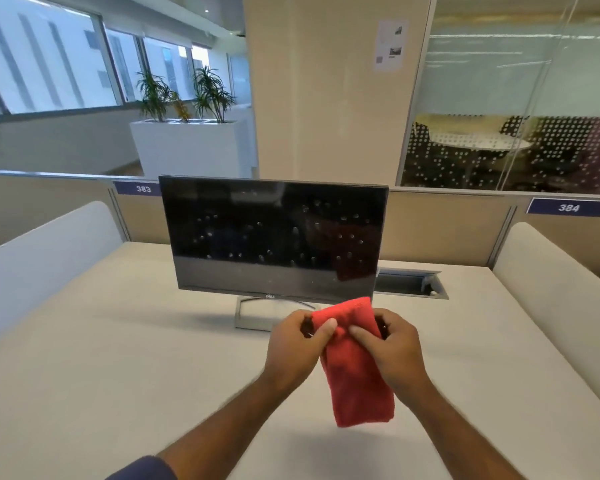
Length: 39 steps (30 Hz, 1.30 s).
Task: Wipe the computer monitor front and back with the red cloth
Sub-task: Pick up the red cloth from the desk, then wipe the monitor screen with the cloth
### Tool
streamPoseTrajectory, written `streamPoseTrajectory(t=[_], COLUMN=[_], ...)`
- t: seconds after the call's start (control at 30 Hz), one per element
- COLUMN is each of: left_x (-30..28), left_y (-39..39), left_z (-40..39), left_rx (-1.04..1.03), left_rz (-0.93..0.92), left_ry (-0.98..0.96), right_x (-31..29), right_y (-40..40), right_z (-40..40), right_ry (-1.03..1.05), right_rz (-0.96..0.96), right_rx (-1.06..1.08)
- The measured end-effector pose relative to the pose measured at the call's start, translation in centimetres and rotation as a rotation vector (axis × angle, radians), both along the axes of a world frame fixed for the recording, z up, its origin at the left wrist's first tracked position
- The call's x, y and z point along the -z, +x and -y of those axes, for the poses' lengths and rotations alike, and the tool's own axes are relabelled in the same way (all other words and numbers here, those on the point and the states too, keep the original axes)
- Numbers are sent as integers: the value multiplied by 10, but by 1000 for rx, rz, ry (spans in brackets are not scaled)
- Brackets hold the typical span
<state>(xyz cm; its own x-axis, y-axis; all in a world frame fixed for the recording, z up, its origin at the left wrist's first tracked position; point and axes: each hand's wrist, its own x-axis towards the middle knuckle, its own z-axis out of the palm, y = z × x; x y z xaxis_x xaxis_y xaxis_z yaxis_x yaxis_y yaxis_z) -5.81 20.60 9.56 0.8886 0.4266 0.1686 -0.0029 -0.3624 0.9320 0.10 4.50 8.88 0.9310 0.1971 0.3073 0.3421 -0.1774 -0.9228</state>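
A person stands at a pale white office desk and holds a soft red folded cloth in both hands, in front of the body and above the desk top. The left hand pinches the upper left edge of the cloth with its thumb on the front and the other fingers curled behind. The right hand grips the upper right side in the same way, thumb on the front. The longer part of the cloth hangs down freely between the wrists.

Just behind the hands is a flat black computer monitor on a thin silver frame stand. It is upright, facing the person, and the screen is dark. Many small pale spots show on the screen; perhaps they are only reflections, I cannot tell. The cloth is near the lower right corner of the monitor but does not touch it.

To the right of the monitor there is an open grey cable slot in the desk. Behind the desk, on the low beige partition, are blue number labels "383" and "384".
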Motion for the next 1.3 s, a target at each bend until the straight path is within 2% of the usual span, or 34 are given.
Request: streamPoseTrajectory(t=[0.2,0.37,0.47,0.73,0.87,1.13,1.3], left_x=[-19,-39,-51,-69,-75,-73,-96], left_y=[11,14,14,23,28,30,43], left_z=[-54,-102,-130,-199,-239,-339,-381], left_rx=[14,84,146,267,212,-118,-178], left_rz=[-64,-64,-56,-2,14,157,217], left_ry=[-223,-311,-293,-256,-137,365,651], right_x=[-15,-25,-28,-47,-56,-69,-91], right_y=[3,8,19,30,36,49,52], right_z=[-65,-109,-133,-201,-227,-263,-303], right_ry=[-139,-389,-508,-359,-310,-459,-577], right_rz=[281,310,341,515,590,765,879], right_rx=[35,-186,-227,-193,-112,20,72])
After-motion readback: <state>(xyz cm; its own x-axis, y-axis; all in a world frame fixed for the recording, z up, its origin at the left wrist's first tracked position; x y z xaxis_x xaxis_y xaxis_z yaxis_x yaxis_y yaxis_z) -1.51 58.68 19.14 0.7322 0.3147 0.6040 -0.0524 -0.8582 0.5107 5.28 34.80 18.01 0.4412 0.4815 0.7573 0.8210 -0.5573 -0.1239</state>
